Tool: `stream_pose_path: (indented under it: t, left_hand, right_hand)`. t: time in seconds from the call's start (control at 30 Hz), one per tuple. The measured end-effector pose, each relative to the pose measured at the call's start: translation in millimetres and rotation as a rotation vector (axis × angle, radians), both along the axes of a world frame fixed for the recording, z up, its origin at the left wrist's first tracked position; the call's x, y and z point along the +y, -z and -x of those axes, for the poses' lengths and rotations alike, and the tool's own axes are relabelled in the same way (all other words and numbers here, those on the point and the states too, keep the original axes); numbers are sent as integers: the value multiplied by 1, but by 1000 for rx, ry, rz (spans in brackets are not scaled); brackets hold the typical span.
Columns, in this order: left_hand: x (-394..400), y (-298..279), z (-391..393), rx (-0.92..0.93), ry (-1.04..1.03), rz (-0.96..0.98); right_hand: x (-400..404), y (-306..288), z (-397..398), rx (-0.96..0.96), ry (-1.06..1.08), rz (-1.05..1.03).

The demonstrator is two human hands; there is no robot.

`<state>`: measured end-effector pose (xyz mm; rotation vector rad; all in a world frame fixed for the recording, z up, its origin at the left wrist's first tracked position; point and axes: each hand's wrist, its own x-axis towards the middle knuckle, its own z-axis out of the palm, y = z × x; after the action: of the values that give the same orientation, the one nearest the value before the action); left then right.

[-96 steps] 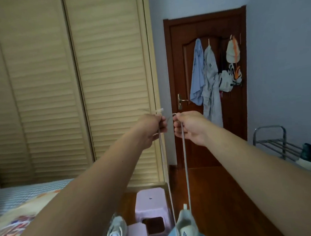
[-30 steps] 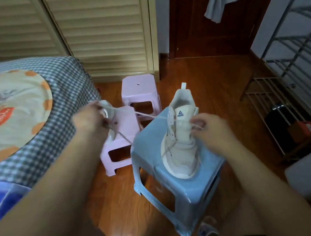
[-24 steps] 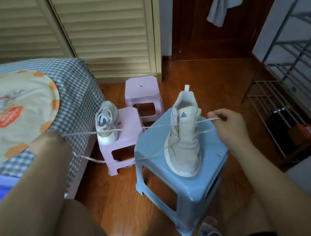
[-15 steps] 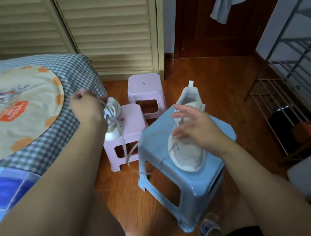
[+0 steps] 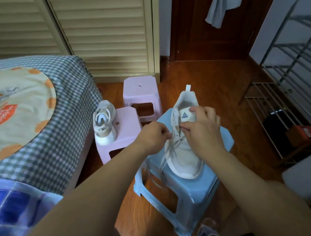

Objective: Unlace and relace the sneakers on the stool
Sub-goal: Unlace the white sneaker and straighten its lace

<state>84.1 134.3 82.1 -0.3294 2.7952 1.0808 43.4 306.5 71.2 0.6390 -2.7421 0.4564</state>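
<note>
Both hands on the sneaker (image 5: 184, 153) sitting on the blue stool (image 5: 200, 185)

Left hand (image 5: 152, 135) pinches the lace (image 5: 165, 156) by the eyelets — right hand (image 5: 202, 130) pinches at the tongue. Other sneaker (image 5: 104, 124) waits on the pink stool (image 5: 126, 133).

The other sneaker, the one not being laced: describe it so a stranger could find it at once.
Start at the checked bed; beside its corner stands a pink stool. The spare sneaker sits on that stool's left edge. Unlike the sneaker on the blue stool, no hand touches it, and the second pink stool behind is bare.
</note>
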Motion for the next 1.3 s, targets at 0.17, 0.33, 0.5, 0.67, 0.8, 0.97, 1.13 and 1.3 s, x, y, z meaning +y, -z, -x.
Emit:
stream_pose_path:
  t: [0.17,0.33,0.5,0.67,0.8,0.97,1.13,1.3]
  left_hand:
    - [3,6,4,-52,30,77]
    - [5,6,7,-68,47,119]
    - [2,5,9,-35,104,97]
    - [4,4,9,-47,96,75]
    - [3,-1,8,-79,119,99]
    - [14,-4,8,-87,27,78]
    - [11,0,3,-125,-7,-216]
    - [14,-1,4,-109,-31,-188]
  right_hand:
    - [0,0,3,-208,-77,144]
    - [-1,1,6,-298,-82,162]
    - [0,2,6,-345,-107,221]
    - [-2,1,4,-360,-105,222]
    - [-3,0,3,-383,-116,232]
    - [-3,0,4,-399,-138,238]
    - [-2,0,3,-420,-166,257]
    - [-3,4,2,-389,-174,278]
